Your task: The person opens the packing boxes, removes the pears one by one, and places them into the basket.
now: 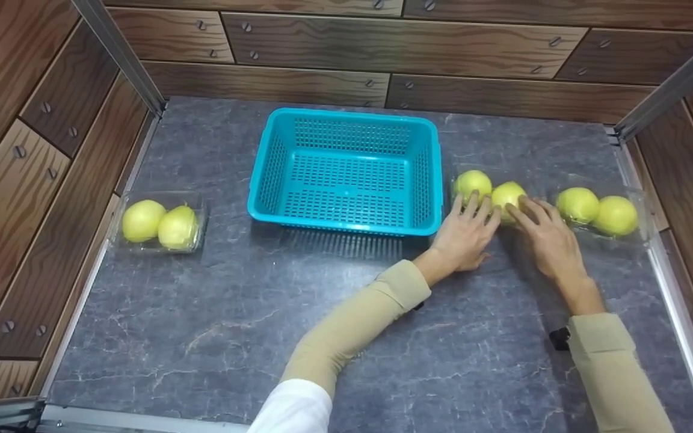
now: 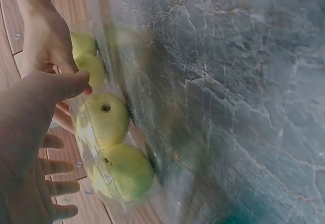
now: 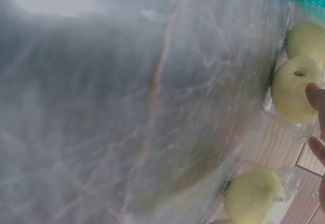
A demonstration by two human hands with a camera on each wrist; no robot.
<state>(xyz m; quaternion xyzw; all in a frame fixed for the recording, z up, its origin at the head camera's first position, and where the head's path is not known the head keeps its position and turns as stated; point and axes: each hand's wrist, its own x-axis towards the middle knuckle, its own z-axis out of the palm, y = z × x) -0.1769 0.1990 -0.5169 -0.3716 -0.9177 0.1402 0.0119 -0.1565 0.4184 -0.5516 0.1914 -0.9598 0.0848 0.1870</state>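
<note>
A clear plastic box (image 3: 304, 11) holds two round yellow-green fruits, apples or pears: one on the left (image 1: 473, 185) and one on the right (image 1: 508, 197). My left hand (image 1: 465, 236) lies along the box's near side, its fingers spread and fairly straight over the top. At the right end, my right hand (image 1: 550, 242) grips the box, thumb (image 3: 314, 96) on the near side and fingers bent over it. In the left wrist view both thumbs come close together by the box. The lid's edges are hard to make out.
A turquoise basket (image 1: 346, 225) with nothing in it stands left of my hands. Further clear boxes with two such fruits each lie at the right (image 1: 617, 215) and far left (image 1: 177, 228). Wood-patterned walls (image 1: 406, 45) and metal rails (image 1: 677, 307) bound the dark marbled table (image 1: 202, 337).
</note>
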